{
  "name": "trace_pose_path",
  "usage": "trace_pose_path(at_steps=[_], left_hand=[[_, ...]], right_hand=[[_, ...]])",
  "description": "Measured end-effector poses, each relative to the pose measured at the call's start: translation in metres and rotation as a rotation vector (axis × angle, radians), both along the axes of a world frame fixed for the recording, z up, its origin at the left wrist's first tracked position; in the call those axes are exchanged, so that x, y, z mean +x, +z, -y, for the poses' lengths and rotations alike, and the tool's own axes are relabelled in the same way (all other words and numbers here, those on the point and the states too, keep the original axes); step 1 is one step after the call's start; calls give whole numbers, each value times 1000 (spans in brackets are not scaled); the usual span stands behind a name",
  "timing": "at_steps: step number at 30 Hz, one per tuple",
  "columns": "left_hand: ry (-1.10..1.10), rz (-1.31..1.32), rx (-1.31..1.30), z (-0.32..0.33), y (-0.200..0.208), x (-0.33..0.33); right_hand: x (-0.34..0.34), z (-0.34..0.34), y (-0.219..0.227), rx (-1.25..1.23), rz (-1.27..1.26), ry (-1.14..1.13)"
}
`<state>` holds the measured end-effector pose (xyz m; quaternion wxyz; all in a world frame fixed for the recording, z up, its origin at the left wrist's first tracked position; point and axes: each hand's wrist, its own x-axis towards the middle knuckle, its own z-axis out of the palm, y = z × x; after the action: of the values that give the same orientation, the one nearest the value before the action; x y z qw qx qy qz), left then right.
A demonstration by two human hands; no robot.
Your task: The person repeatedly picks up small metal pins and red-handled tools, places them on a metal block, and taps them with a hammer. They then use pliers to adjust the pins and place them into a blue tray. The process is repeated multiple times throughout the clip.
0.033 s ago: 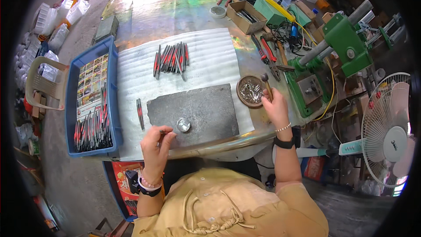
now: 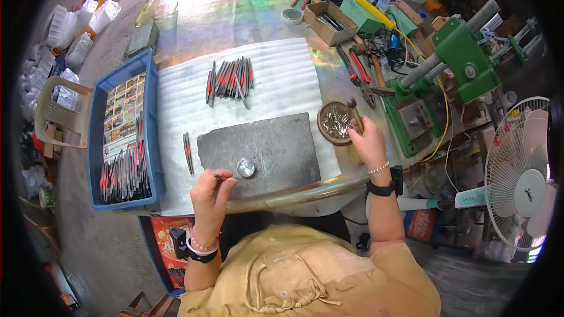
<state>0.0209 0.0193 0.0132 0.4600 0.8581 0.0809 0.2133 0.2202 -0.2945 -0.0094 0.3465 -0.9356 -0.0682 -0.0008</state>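
My left hand (image 2: 208,199) is closed in a pinch at the near left corner of a dark grey stone slab (image 2: 276,147). A small dark tip shows between its fingers; what it belongs to is hidden. Beside it on the slab sits a shiny round metal piece (image 2: 246,167). My right hand (image 2: 370,144) grips a small hammer (image 2: 356,117), head up, at the right edge of a round brown bowl (image 2: 319,126). Small shiny metal pieces (image 2: 336,122) lie in that bowl. Left of the slab rests a slim black-and-red tool (image 2: 187,152); a pile of similar tools (image 2: 230,79) lies beyond.
A blue crate (image 2: 154,135) of similar tools stands at the left on the white foam sheet (image 2: 176,94). Pliers (image 2: 364,85), a green press (image 2: 464,61) and a cardboard box (image 2: 330,23) crowd the right side. A fan (image 2: 523,182) stands far right.
The hammer head in my right hand has shifted slightly left. My left hand has barely moved, still pinching.
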Motion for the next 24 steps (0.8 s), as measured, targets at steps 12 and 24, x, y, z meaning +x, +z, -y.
trace_pose_path(at_steps=[12, 24], left_hand=[[-43, -68, 9, 1, -11, -6], [-83, -66, 8, 2, -18, -8]], right_hand=[[25, -28, -14, -413, 65, 82], [24, -24, -27, -165, 141, 44]])
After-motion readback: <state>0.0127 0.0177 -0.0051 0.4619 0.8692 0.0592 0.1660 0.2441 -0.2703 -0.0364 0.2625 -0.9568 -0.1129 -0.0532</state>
